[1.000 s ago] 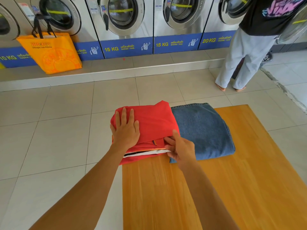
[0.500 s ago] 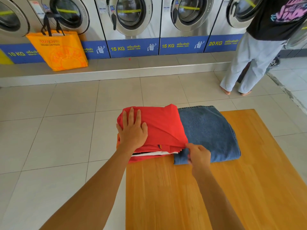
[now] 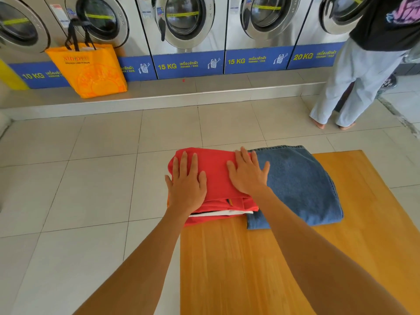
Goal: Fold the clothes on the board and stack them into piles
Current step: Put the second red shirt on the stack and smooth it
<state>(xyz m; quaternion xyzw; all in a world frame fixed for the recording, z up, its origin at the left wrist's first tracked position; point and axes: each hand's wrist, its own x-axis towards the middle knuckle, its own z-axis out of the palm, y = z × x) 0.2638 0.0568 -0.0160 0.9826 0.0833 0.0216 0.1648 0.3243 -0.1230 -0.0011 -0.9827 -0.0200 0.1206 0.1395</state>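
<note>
A pile of folded clothes with a red garment point(image 3: 216, 176) on top sits at the far left corner of the wooden board point(image 3: 272, 264); white and dark layers show at its near edge. Folded blue jeans point(image 3: 300, 185) lie right beside it, touching. My left hand point(image 3: 186, 185) rests flat on the left part of the red garment, fingers apart. My right hand point(image 3: 247, 173) lies flat on its right part, fingertips reaching the edge of the jeans. Neither hand grips anything.
The board's left edge hangs over a tiled floor point(image 3: 91, 178). A row of washing machines point(image 3: 186, 30) lines the far wall, with an orange bag point(image 3: 88, 69) on the step. A person point(image 3: 354, 76) stands at the far right.
My right hand left the near corner of the red pile and moved up onto its top, now lying flat. My left hand stayed pressed on the pile.
</note>
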